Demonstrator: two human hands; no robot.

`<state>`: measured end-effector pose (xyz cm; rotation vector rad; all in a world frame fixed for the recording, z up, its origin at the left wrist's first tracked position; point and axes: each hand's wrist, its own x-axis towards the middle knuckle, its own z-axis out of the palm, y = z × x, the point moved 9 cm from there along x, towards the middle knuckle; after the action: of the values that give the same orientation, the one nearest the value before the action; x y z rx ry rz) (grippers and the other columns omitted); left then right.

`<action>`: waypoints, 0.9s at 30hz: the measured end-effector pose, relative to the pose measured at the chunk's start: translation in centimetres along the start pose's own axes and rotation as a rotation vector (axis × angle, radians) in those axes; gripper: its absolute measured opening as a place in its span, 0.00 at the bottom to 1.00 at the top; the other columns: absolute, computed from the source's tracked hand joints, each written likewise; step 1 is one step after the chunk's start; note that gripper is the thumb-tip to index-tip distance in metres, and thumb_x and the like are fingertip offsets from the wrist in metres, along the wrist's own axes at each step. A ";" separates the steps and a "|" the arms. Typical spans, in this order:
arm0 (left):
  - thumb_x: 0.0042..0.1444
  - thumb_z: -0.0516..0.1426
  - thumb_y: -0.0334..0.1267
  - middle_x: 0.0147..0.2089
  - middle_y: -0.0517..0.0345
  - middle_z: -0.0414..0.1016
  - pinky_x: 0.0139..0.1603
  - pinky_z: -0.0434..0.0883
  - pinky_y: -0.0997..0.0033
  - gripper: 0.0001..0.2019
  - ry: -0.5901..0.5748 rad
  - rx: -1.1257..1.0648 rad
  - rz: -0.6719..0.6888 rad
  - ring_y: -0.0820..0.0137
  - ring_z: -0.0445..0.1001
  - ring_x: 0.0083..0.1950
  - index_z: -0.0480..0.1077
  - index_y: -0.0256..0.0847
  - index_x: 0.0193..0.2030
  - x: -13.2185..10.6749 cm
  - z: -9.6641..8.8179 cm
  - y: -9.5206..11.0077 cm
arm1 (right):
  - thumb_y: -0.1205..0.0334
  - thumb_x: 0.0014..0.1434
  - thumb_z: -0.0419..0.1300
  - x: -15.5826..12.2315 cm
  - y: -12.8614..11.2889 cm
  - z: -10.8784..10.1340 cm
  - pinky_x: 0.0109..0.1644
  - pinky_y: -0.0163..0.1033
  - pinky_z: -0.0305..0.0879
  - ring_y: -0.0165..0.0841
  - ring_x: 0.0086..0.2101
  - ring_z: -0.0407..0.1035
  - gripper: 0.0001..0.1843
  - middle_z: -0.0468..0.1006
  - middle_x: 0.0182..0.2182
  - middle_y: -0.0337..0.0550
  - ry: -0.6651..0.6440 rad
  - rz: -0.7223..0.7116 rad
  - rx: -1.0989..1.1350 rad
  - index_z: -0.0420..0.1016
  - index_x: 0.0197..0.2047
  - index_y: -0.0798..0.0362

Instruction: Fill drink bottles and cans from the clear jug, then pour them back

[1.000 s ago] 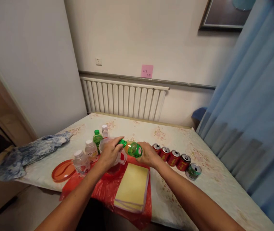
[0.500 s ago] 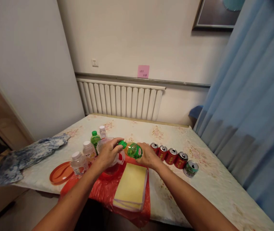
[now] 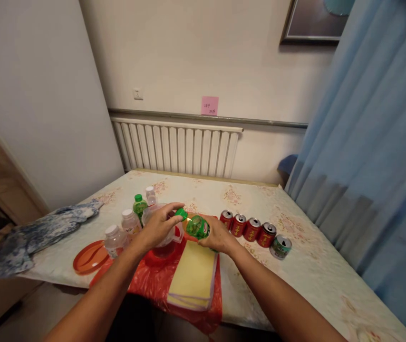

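Note:
A green plastic bottle (image 3: 198, 228) is tilted over the table, its neck pointing up and left. My right hand (image 3: 219, 233) wraps round its body, partly covering the label. Thumb and fingers of my left hand (image 3: 160, 227) are closed on the green bottle cap (image 3: 180, 214) at the neck. Behind my left hand, and partly hidden by it, is a clear plastic tub (image 3: 149, 214). Below the bottle, a stack of yellow cloths (image 3: 192, 278) lies on a red plastic bag (image 3: 146, 280).
Several bottles stand left, including a green-capped bottle (image 3: 140, 205) and a white-capped bottle (image 3: 115, 240). An orange lid (image 3: 89, 258) and patterned cloth (image 3: 46, 230) lie farther left. Right are several red cans (image 3: 252, 230) and a green can (image 3: 280, 247). A blue curtain (image 3: 360, 166) hangs beyond.
The bottle has tipped slightly in my right hand, its base lower. My left fingers stay at the cap, with the index finger a little more raised. The view has shifted slightly.

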<state>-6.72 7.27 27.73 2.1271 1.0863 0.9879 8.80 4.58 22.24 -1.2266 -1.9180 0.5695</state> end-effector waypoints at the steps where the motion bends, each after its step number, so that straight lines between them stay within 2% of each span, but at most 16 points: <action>1: 0.51 0.56 0.44 0.43 0.52 0.78 0.48 0.70 0.60 0.19 0.017 0.016 -0.008 0.61 0.74 0.43 0.72 0.39 0.49 0.0 -0.1 0.0 | 0.69 0.39 0.65 -0.1 -0.1 0.1 0.42 0.36 0.66 0.35 0.38 0.71 0.26 0.79 0.41 0.37 -0.005 -0.009 0.002 0.76 0.46 0.49; 3: 0.51 0.56 0.44 0.40 0.53 0.77 0.47 0.70 0.60 0.18 0.046 0.021 -0.013 0.62 0.74 0.41 0.73 0.39 0.47 0.1 -0.1 -0.1 | 0.69 0.40 0.65 -0.2 -0.4 0.3 0.43 0.36 0.66 0.35 0.39 0.71 0.27 0.79 0.41 0.37 -0.020 -0.032 0.001 0.75 0.47 0.49; 10: 0.49 0.56 0.42 0.40 0.55 0.77 0.48 0.70 0.61 0.16 0.103 -0.049 -0.018 0.63 0.74 0.43 0.73 0.39 0.44 0.1 -0.1 0.1 | 0.69 0.40 0.65 -0.5 0.0 0.1 0.42 0.36 0.66 0.35 0.38 0.71 0.32 0.79 0.43 0.38 -0.002 -0.021 -0.001 0.73 0.52 0.50; 15: 0.49 0.56 0.42 0.41 0.56 0.78 0.47 0.71 0.60 0.16 0.078 -0.048 -0.023 0.63 0.75 0.42 0.73 0.41 0.44 -0.1 0.1 0.7 | 0.69 0.39 0.66 -0.8 -0.1 -0.2 0.43 0.36 0.66 0.34 0.37 0.71 0.35 0.78 0.44 0.39 0.000 -0.014 0.010 0.72 0.54 0.50; 22: 0.50 0.55 0.38 0.45 0.54 0.78 0.52 0.70 0.58 0.15 0.038 -0.055 0.012 0.62 0.75 0.46 0.73 0.41 0.45 -0.2 0.6 0.9 | 0.69 0.40 0.66 -1.2 0.0 -0.2 0.41 0.36 0.66 0.34 0.36 0.71 0.31 0.79 0.42 0.38 -0.003 -0.004 0.019 0.74 0.51 0.51; 27: 0.49 0.55 0.36 0.47 0.54 0.78 0.52 0.70 0.58 0.16 0.001 -0.083 0.000 0.63 0.75 0.47 0.73 0.41 0.46 -0.2 1.0 1.0 | 0.69 0.40 0.66 -1.5 0.3 -0.3 0.43 0.36 0.66 0.35 0.38 0.71 0.34 0.78 0.44 0.39 0.013 0.023 0.044 0.72 0.53 0.50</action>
<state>-5.49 6.45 27.82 2.0608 1.0272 1.0163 9.58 3.38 21.62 -1.2231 -1.8736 0.6110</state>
